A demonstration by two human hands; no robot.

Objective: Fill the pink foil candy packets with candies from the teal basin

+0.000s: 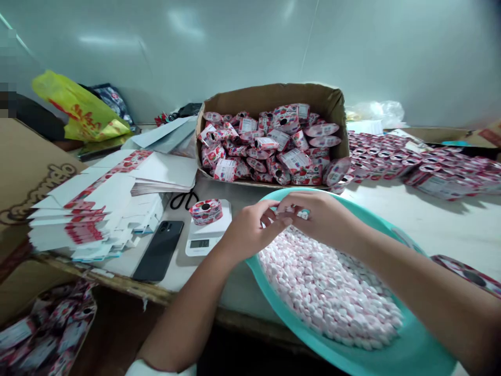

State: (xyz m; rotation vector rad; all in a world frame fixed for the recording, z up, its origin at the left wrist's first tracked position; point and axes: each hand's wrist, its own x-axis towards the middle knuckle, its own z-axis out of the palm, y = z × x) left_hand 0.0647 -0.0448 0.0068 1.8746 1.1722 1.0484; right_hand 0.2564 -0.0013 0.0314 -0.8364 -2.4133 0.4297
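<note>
Pale candies [329, 297] are lying in a teal basin [407, 357] — over them the left hand [256, 230] and right hand [319, 214] are touching each other, though what they are gripping is unclear. A small box [207, 213] is sitting on a scale [215, 231] — a carton [250, 104] is standing behind.

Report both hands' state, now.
Left hand: curled, over the basin; can't tell if holding anything.
Right hand: curled too; any hold can't be told.

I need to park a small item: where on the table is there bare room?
The widest bare patch of table is right of the teal basin, with stacked packets beyond it. A narrow strip shows between scale and cardboard box. Left is crowded: white cartons, phone, scale.
</note>
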